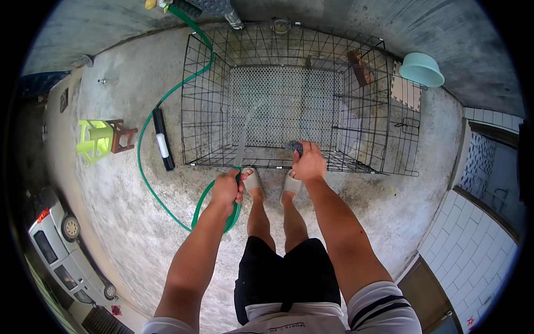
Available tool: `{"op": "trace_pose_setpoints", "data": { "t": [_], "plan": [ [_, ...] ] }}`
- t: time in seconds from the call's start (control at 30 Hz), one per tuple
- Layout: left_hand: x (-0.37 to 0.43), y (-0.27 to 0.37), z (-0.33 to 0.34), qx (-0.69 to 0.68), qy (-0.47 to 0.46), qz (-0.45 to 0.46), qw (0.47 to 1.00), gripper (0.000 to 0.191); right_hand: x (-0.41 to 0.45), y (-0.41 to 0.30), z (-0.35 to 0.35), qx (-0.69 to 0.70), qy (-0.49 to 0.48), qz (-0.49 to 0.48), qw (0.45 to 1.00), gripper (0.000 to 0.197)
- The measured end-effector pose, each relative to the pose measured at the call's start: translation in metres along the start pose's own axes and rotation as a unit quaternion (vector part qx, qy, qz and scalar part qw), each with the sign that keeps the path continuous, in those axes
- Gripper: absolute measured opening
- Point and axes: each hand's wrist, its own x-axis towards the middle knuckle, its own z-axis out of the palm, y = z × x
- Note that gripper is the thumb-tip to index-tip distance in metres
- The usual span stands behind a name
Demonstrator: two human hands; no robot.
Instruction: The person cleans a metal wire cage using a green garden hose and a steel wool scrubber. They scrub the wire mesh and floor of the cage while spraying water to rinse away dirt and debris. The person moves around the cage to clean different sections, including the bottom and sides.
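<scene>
My left hand (225, 187) grips a green garden hose (204, 200) near its end, and a stream of water (246, 133) runs from it into a black wire cage (200, 125). The water lands on the perforated floor panel (283, 104) inside the cage. My right hand (309, 162) holds a grey scouring pad (294, 147) at the cage's near top edge. Below the hands, my feet in beige slippers (252, 180) stand close to the cage's near side.
The hose curves left past a black, white-handled object (162, 144) on the concrete. Further left are green (95, 140) and brown (122, 135) plastic stools. A pale-green basin (421, 70), a foam mat (406, 92) and bricks (361, 69) lie right. A silver van (62, 250) stands beyond.
</scene>
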Motion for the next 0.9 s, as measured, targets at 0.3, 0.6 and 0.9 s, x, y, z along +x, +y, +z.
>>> {"op": "trace_pose_setpoints", "data": {
  "t": [0.3,0.6,0.9],
  "plan": [
    [-0.013,-0.009,0.030,0.129,-0.057,-0.010,0.990,0.031,-0.001,0.001,0.005,0.000,0.000,-0.002,1.000,0.038],
    [-0.016,-0.015,0.028,0.217,-0.100,0.023,0.971,0.036,-0.010,-0.004,-0.009,0.133,0.047,-0.003,0.990,0.041],
    [-0.080,-0.011,0.073,0.310,-0.181,0.087,0.929,0.038,-0.031,-0.015,-0.022,0.495,0.069,0.335,0.799,0.041]
  ]
}}
